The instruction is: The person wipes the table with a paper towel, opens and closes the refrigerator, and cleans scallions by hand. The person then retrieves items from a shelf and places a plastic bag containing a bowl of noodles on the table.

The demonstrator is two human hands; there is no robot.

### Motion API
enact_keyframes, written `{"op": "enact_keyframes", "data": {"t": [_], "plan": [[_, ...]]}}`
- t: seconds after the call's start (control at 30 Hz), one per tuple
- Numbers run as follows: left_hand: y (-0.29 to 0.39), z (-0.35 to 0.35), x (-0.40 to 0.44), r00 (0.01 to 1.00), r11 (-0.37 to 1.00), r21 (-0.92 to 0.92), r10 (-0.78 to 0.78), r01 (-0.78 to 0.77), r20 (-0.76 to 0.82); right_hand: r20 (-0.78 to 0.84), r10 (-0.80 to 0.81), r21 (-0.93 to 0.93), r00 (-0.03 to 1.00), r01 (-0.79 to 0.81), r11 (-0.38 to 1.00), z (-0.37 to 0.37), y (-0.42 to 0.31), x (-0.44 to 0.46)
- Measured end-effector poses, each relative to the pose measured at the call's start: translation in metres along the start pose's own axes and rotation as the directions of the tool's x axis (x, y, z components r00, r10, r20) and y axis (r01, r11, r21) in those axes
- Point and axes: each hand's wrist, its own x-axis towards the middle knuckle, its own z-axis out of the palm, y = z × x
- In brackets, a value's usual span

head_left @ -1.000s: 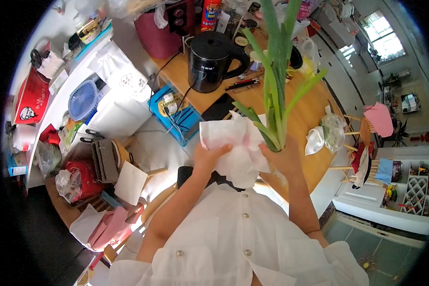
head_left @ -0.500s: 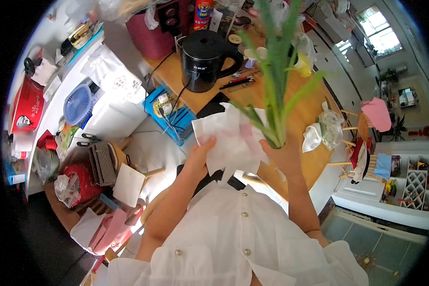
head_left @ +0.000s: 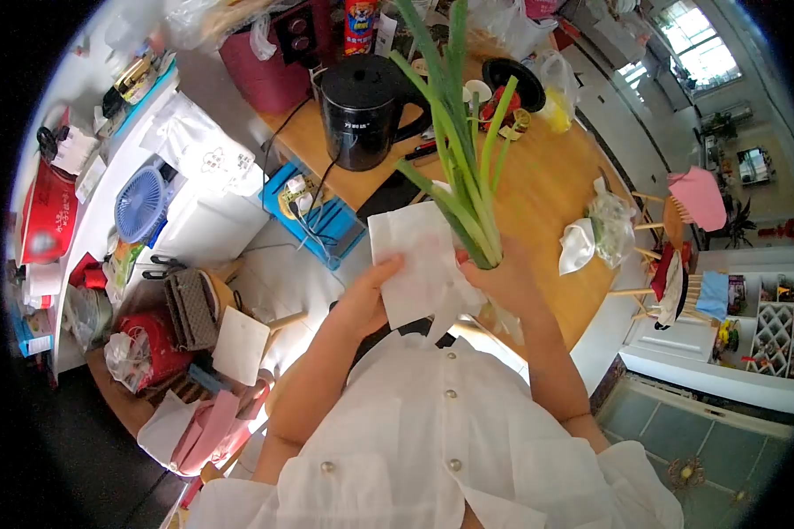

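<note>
My left hand is closed on the left edge of a white paper towel, its thumb lying on top. The towel looks folded and hangs in front of my white shirt. Several long green scallions stand up from my right hand, which is closed around their lower ends. The right fingers also meet the towel's right side, but how they grip it is partly hidden. The scallion tips lean over the wooden table, in front of the black kettle.
A clear plastic bag of greens lies on the table's right side. Behind the scallions sits a black round dish. A blue crate with cables stands left of the table, near a white cabinet and a blue fan.
My right hand has moved left toward my left hand, bringing the scallions with it. The towel, spread wider before, is now narrower and folded.
</note>
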Motion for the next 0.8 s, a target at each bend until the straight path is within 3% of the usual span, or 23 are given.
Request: {"op": "enact_keyframes", "data": {"t": [0.03, 0.13, 0.23, 0.33, 0.43, 0.57, 0.67, 0.8], "plan": [[0.002, -0.006, 0.0, 1.0, 1.0, -0.012, -0.013, 0.013, -0.003, 0.05, 0.04, 0.015, 0.998, -0.041, 0.999, -0.004, -0.003, -0.001], [0.013, -0.03, 0.005, 0.975, 0.996, -0.084, 0.002, 0.017, 0.222, 0.039, 0.023, -0.052, 0.999, -0.021, 0.998, -0.016, -0.013, -0.008], [0.018, -0.039, 0.008, 0.976, 0.993, -0.115, 0.04, -0.016, 0.214, -0.081, -0.004, 0.027, 0.997, 0.006, 1.0, -0.025, -0.006, -0.007], [0.02, -0.04, 0.013, 0.966, 0.984, -0.178, 0.051, -0.005, 0.254, -0.087, 0.06, 0.045, 0.994, -0.057, 0.997, -0.035, 0.0, 0.0], [0.017, -0.037, 0.02, 0.961, 0.983, -0.18, 0.035, 0.016, 0.274, 0.005, 0.174, 0.024, 0.985, -0.174, 0.984, -0.039, -0.009, 0.003], [0.0, -0.026, 0.032, 0.987, 0.99, -0.134, -0.025, 0.046, 0.157, -0.047, 0.096, -0.095, 0.994, -0.1, 0.99, -0.036, 0.005, 0.011], [-0.013, -0.022, 0.033, 0.976, 0.984, -0.161, -0.041, 0.076, 0.214, -0.091, 0.067, -0.066, 0.994, -0.073, 0.995, -0.028, 0.024, 0.019], [-0.019, -0.006, 0.02, 0.955, 0.928, -0.361, 0.019, 0.093, 0.295, -0.127, 0.04, -0.158, 0.991, -0.06, 0.986, -0.019, 0.017, 0.017]]}}
